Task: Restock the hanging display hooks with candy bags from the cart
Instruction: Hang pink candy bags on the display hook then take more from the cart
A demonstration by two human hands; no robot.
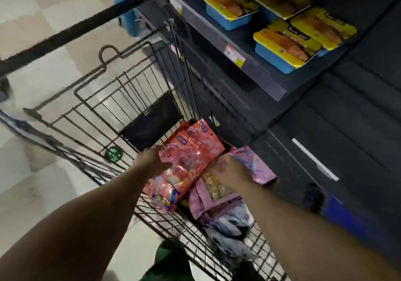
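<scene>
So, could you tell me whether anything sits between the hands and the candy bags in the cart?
Nothing visible does: the left hand already grips the red bags, and the right hand rests on the pink bags.

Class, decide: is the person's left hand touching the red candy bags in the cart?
Touching. The head view shows the left hand gripping the near edge of the red candy bags, fingers overlapping the wrapper.

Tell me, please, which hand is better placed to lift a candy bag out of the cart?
The left hand: its grip already closes on the edge of the shiny red candy bags, which lie on top. The right hand rests on the pink bags underneath.
</scene>
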